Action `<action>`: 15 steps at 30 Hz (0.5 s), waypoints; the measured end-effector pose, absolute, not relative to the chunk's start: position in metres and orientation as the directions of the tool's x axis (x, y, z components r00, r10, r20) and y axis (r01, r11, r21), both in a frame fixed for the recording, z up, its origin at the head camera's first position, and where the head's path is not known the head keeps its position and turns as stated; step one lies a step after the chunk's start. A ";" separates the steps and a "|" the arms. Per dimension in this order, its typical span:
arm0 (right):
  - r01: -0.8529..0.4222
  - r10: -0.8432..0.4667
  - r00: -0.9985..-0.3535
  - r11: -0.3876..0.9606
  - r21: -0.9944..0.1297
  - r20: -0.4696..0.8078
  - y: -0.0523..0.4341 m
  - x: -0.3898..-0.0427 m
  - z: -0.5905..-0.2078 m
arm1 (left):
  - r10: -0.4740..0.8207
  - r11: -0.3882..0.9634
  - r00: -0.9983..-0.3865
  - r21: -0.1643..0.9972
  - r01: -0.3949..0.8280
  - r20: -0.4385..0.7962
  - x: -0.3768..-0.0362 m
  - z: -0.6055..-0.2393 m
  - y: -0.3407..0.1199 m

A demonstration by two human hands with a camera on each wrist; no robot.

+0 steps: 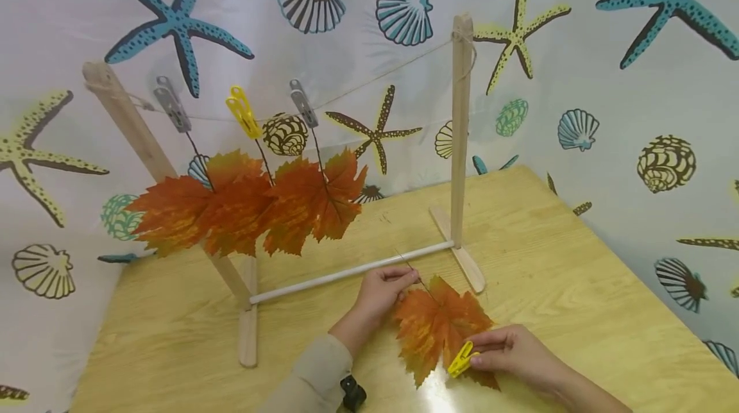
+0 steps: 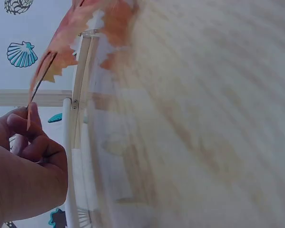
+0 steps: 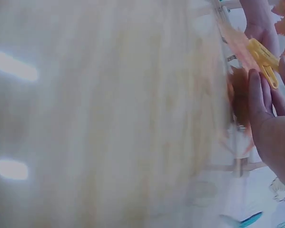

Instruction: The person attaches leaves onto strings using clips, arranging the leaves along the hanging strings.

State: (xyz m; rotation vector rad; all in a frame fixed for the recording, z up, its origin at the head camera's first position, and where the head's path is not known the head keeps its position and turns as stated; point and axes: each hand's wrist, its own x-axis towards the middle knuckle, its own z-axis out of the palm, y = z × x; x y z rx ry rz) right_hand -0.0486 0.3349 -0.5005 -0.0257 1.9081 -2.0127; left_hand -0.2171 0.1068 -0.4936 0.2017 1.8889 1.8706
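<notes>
I count four orange leaves: three hang from the string on three pegs, two grey and one yellow. The fourth leaf (image 1: 440,326) lies flat on the table (image 1: 577,310), between my hands. My left hand (image 1: 382,291) pinches its stem, fingers closed on it. My right hand (image 1: 508,352) grips a second yellow peg (image 1: 462,360) at the leaf's near edge.

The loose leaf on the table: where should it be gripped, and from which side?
By its thin stem, pinched from the rack side, as the left hand does. The leaf lies flat with the stem sticking out clear toward the rack, leaving the blade uncrushed.
</notes>
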 end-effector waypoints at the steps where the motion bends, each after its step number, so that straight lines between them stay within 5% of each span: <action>1: 0.237 -0.278 -0.934 -0.011 -0.971 -0.225 0.334 -0.050 -0.497 | 0.426 0.079 -0.878 0.976 -0.205 -0.219 -0.218 -0.491 0.106; 15: 0.172 -0.280 -0.942 0.063 -0.983 -0.183 0.319 -0.058 -0.486 | 0.548 0.229 -0.823 0.973 -0.022 -0.148 -0.213 -0.466 0.088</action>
